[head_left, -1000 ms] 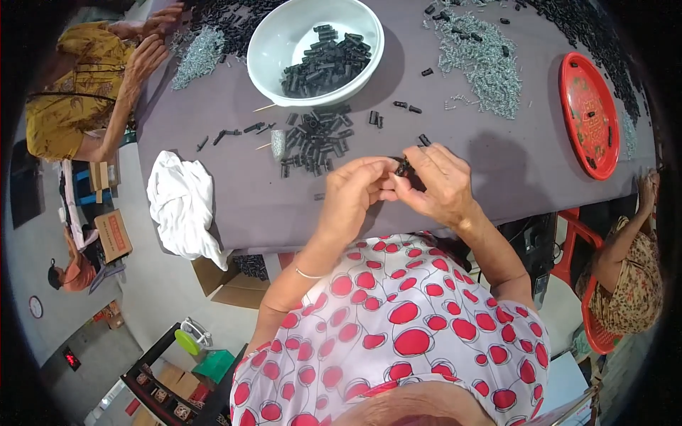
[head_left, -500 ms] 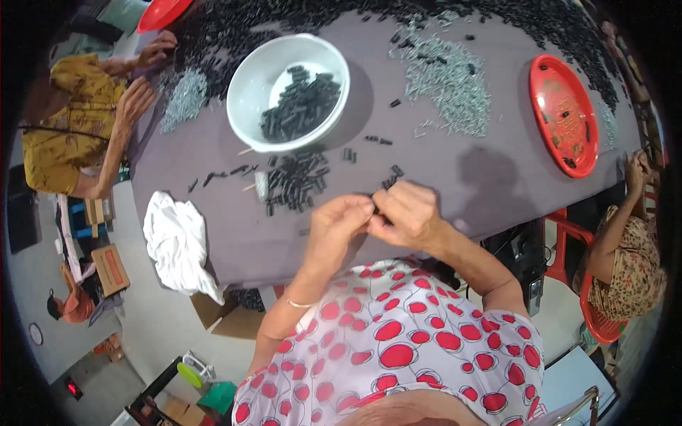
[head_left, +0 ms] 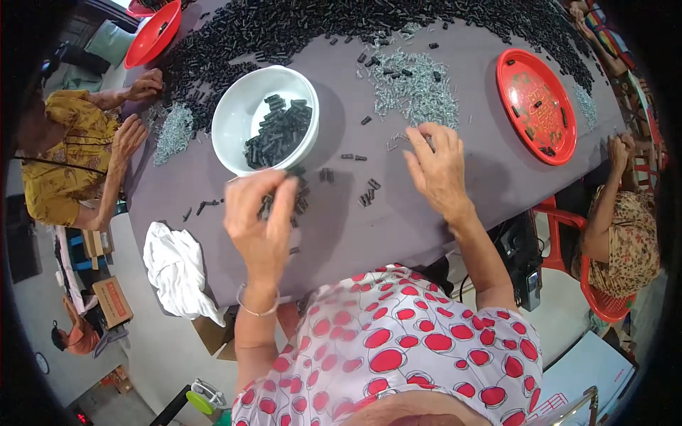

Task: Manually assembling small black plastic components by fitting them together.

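My left hand (head_left: 257, 220), a little blurred, hovers over a pile of small black plastic pieces (head_left: 302, 202) just below a white bowl (head_left: 220, 131). A gap shows between its thumb and forefinger, and I see nothing held there. Inside the bowl lies a heap of the same black pieces (head_left: 280, 131). My right hand (head_left: 440, 170) reaches to the near edge of a spread of small silvery metal parts (head_left: 419, 89), fingers stretched and apart. Between the hands a few black pieces (head_left: 369, 193) lie on the grey cloth.
Black pieces (head_left: 341, 21) cover the far side of the table. A red tray (head_left: 508, 92) stands at the right, a white cloth (head_left: 174, 266) at the left edge. Other people sit at the left and right, the left one's hands (head_left: 131, 135) beside another silvery pile (head_left: 174, 135).
My hands, together half a second ago, have parted: the left moved left toward the black pile, the right up and right to the silvery parts. The view has shifted a little.
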A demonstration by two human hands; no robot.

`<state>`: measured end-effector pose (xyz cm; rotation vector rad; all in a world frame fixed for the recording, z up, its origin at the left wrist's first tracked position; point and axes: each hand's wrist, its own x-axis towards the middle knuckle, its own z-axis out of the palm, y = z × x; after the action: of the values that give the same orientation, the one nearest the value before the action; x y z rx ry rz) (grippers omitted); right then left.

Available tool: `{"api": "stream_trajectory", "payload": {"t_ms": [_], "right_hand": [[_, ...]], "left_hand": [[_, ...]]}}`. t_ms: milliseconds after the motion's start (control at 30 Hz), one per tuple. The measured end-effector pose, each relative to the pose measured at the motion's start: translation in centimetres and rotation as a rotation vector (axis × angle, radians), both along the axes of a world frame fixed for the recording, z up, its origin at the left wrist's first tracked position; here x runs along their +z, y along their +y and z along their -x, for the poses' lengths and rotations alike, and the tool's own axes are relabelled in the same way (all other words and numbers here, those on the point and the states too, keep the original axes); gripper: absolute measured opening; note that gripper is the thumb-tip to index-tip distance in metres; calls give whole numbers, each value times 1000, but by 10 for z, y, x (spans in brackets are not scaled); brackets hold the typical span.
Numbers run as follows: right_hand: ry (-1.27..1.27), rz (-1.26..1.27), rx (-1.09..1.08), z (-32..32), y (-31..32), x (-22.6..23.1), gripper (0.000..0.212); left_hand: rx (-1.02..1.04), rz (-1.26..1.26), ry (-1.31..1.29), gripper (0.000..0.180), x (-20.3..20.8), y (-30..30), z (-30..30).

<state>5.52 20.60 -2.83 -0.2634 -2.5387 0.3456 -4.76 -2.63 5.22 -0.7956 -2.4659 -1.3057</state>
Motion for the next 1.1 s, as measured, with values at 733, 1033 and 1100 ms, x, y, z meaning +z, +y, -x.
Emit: {"api": "stream_trajectory", "payload": {"t_ms": [733,1033,1100], "right_hand": [[12,14,182,20,14,1,13],[94,265,164,0,0,5,13],[111,344,172,-2,-7,5,14]], "left_hand": [[-321,187,134,26,-60,21,-43],[-311,117,75,23,-58,38,-40],[-295,99,57,23,-57,40,-39]]}}
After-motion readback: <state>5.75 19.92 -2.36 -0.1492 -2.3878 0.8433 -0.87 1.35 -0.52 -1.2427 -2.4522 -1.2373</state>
